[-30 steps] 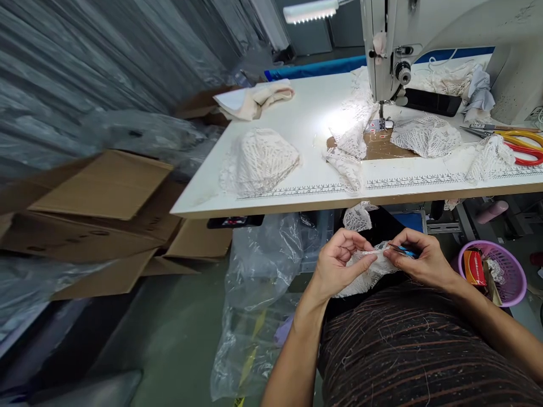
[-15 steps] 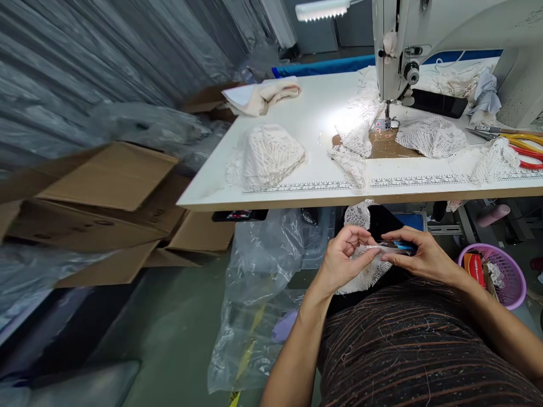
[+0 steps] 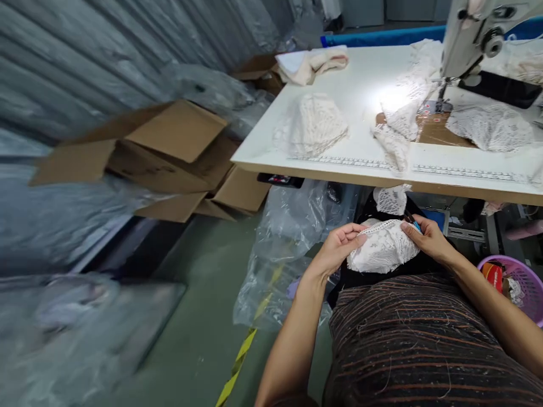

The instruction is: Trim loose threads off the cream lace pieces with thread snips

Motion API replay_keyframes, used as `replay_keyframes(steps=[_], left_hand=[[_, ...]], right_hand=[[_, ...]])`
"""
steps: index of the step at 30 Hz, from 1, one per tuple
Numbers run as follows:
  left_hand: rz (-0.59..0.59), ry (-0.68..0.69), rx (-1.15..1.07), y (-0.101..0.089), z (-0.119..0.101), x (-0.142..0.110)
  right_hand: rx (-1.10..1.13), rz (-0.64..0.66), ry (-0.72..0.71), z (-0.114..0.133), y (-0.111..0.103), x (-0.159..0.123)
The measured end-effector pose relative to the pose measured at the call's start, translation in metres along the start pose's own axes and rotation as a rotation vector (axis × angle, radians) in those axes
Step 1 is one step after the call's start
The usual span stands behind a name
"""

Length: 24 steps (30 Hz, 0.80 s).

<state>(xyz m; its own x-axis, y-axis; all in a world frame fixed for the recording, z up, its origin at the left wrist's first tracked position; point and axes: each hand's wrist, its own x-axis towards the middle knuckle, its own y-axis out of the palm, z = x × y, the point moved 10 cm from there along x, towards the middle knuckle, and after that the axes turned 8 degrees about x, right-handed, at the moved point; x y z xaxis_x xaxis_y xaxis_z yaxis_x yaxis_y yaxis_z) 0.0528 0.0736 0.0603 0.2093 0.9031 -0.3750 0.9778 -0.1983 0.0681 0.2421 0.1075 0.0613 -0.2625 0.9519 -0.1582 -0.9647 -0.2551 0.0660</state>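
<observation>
A piece of white lace fabric (image 3: 382, 250) is stretched between my two hands above my lap. My left hand (image 3: 338, 249) pinches its left edge between thumb and fingers. The right edge is gripped by my right hand (image 3: 431, 240), which also keeps a small pair of thread snips (image 3: 416, 223) with blue on the handle tucked in its fingers. Dark snip tips poke out past the fingers; the rest is mostly hidden. Just beyond, another lace end (image 3: 390, 200) hangs below the table edge.
A sewing machine (image 3: 466, 45) stands on the white table (image 3: 258, 144). Lace pieces (image 3: 399, 130), a lace stack (image 3: 318, 124) and a folded cream cloth (image 3: 311, 63) lie there. Open cardboard boxes (image 3: 178, 130) are at left, a purple basket (image 3: 528, 282) at right, plastic bags (image 3: 292, 226) below.
My view has swung left, and the table sits further right. The lace has been spread wider between my hands, which are further apart; the snips now point up and away.
</observation>
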Motion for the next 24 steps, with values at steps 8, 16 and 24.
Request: replay_keyframes(steps=[8,16,24], left_hand=[[-0.212,0.066,0.263,-0.038,0.016,0.017],[-0.208,0.209,0.641,-0.011,-0.038,0.013],[0.142,0.099,0.3,0.046,-0.055,0.054]], right_hand=[[-0.019,-0.054,0.11,-0.037,0.016,0.026],[0.017,-0.114,0.171,-0.051,0.005,0.025],[0.023,-0.102,0.201,-0.06,0.002,0.025]])
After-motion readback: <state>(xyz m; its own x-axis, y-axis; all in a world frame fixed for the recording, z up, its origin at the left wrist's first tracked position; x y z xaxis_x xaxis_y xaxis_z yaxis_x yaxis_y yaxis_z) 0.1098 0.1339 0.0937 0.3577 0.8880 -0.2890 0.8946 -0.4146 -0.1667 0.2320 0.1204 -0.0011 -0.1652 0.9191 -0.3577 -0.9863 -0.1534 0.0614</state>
